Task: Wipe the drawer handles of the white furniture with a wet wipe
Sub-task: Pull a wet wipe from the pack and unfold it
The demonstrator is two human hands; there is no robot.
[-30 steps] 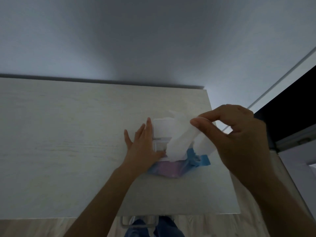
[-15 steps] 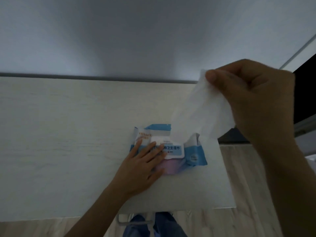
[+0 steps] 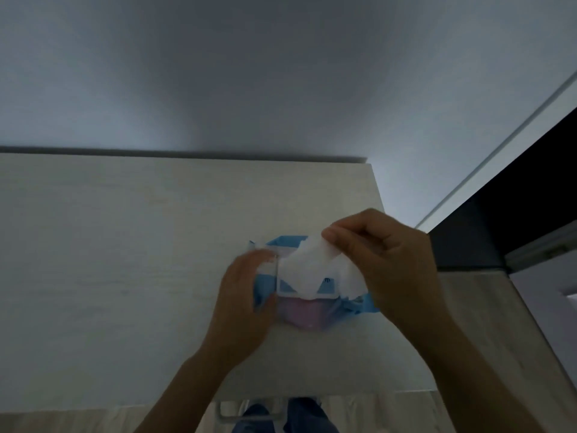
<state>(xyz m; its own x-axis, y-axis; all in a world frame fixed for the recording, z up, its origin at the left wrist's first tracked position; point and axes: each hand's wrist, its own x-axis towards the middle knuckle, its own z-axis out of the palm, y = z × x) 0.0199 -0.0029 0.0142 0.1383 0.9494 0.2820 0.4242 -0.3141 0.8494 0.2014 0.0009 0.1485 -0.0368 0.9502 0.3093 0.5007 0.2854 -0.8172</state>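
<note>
A blue and pink wet wipe pack (image 3: 304, 317) lies on the white furniture top (image 3: 125, 260), near its right edge. My right hand (image 3: 396, 270) pinches a white wet wipe (image 3: 307, 267) between thumb and fingers just above the pack. My left hand (image 3: 240, 307) is blurred at the pack's left end, with fingers above and thumb below curled round the raised lid. A pale drawer handle (image 3: 249, 417) shows below the front edge of the top.
A plain wall rises behind the furniture. A dark doorway (image 3: 515, 214) with a white frame stands to the right. Wood floor (image 3: 487, 323) shows beside the furniture, and my legs in jeans (image 3: 299, 417) stand at its front.
My right hand pulled the wipe up out of the pack, then came back down over it. My left hand went from lying flat on the pack to curling at its lid.
</note>
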